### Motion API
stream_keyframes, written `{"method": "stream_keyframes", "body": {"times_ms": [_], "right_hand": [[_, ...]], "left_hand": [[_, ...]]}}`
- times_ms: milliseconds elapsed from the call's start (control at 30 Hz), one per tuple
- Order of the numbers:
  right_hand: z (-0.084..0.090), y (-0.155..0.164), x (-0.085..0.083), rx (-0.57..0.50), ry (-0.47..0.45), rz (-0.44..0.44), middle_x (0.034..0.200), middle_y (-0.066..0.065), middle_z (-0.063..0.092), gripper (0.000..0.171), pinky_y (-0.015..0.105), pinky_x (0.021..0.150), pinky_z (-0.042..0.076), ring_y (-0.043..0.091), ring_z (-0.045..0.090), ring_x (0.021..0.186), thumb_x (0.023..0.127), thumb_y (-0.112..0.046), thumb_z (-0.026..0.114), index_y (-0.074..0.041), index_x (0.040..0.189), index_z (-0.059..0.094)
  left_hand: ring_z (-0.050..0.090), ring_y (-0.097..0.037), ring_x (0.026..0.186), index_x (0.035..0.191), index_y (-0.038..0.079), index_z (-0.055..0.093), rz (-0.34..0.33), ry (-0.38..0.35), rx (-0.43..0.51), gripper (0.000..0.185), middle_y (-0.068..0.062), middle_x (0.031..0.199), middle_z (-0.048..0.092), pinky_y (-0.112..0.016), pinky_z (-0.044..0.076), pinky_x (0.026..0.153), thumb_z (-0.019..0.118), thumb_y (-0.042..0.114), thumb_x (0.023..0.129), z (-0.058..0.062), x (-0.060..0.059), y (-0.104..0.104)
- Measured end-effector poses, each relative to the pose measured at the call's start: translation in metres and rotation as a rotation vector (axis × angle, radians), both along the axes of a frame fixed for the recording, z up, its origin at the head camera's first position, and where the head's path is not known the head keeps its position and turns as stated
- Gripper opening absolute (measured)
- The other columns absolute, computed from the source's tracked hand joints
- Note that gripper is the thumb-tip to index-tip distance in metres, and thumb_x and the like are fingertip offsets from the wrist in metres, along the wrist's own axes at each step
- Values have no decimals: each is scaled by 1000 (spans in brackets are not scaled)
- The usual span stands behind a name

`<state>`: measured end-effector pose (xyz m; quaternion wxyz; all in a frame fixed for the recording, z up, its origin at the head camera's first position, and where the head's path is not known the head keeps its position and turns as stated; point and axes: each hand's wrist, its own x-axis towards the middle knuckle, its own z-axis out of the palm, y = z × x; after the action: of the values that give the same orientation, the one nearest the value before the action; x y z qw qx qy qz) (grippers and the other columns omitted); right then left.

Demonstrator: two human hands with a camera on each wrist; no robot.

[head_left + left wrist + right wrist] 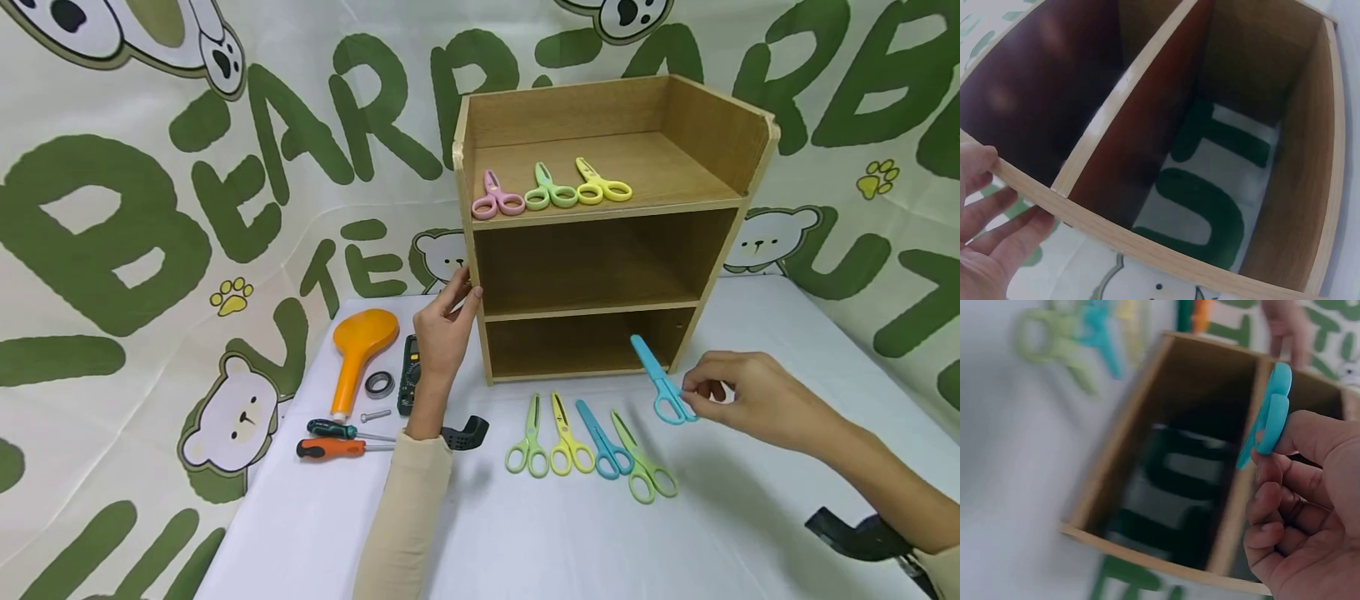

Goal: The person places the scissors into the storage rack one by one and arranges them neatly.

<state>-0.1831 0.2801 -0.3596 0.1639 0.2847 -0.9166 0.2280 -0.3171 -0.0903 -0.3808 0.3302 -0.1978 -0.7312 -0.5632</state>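
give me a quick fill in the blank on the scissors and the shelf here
1. The right hand pinches a pair of ____ scissors.
2. On the top shelf lie ____ pairs of scissors.
3. The left hand touches the shelf unit's ____ side.
4. On the table in front of the shelf unit lie ____ pairs of scissors.

Missing words: blue; three; left; four

Left arm (405, 517): long beige sleeve to wrist. Right forearm bare; black strap (862, 533) near elbow. Both hands bare.
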Motion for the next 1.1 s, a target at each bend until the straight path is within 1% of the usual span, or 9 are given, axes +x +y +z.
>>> {"method": "stream_keyframes", "body": {"times_ms": [167, 300, 467, 600, 667, 700, 767, 900, 1100], "right_hand": [[57, 2, -3, 27, 159, 45, 74, -23, 55, 37, 12, 53, 40, -1, 49, 66, 65, 2, 89, -25, 83, 71], [96, 4, -7, 42, 227, -5, 73, -20, 57, 38, 13, 51, 36, 1, 46, 67, 63, 4, 88, -24, 82, 72], [140, -1, -21, 57, 206, -86, 68, -12, 56, 27, 16, 48, 33, 4, 44, 66, 73, 3, 85, -20, 79, 72], [171, -7, -42, 87, 200, -135, 69, -4, 57, 12, 17, 49, 33, 8, 45, 66, 80, -3, 82, -12, 82, 74], [186, -9, -54, 113, 186, -174, 73, 1, 60, 5, 16, 49, 35, 11, 46, 67, 84, -6, 80, -7, 87, 76], [194, -10, -60, 124, 183, -189, 76, 3, 62, 6, 15, 51, 36, 13, 47, 68, 85, -7, 79, -4, 89, 76], [206, -11, -73, 146, 153, -226, 81, 8, 63, 11, 15, 52, 38, 17, 47, 71, 89, -9, 76, 0, 95, 75], [223, -12, -96, 200, 111, -267, 86, 13, 66, 18, 17, 54, 40, 23, 49, 78, 94, -14, 70, 3, 98, 74], [228, -15, -127, 299, 51, -293, 83, 15, 67, 22, 27, 53, 44, 27, 52, 77, 94, -17, 68, 5, 96, 73]], "left_hand": [[67, -17, 111, 138, 8, 61, 12, 8, 11, 46, -3, 130, 66, -27, 58, 83, 69, 25, 96, 0, 0, 0], [68, -22, 110, 136, 4, 62, 17, 17, 18, 45, -7, 129, 66, -30, 59, 81, 71, 18, 94, -1, 0, 0], [68, -21, 111, 137, 7, 62, 14, 14, 20, 45, -7, 130, 65, -30, 59, 81, 72, 18, 94, -1, -1, 0], [67, -16, 112, 137, 11, 62, 20, -5, 19, 44, -2, 130, 65, -30, 59, 83, 70, 23, 95, -3, 0, -2], [67, -17, 112, 137, 12, 62, 15, -3, 23, 44, -2, 130, 65, -32, 59, 83, 69, 25, 96, -3, 0, -3], [67, -17, 112, 137, 12, 62, 12, 0, 23, 44, -3, 130, 65, -33, 60, 83, 69, 26, 96, -3, 0, -3], [67, -18, 112, 138, 12, 62, 7, 7, 24, 44, -3, 130, 65, -35, 60, 83, 69, 26, 96, -3, 1, -4], [67, -19, 112, 138, 12, 61, -4, 12, 21, 45, -3, 131, 65, -34, 60, 83, 69, 26, 96, -3, 1, -3], [67, -17, 113, 139, 10, 61, -17, 0, 19, 45, -3, 132, 64, -35, 59, 84, 68, 24, 97, 0, 2, 1]]}}
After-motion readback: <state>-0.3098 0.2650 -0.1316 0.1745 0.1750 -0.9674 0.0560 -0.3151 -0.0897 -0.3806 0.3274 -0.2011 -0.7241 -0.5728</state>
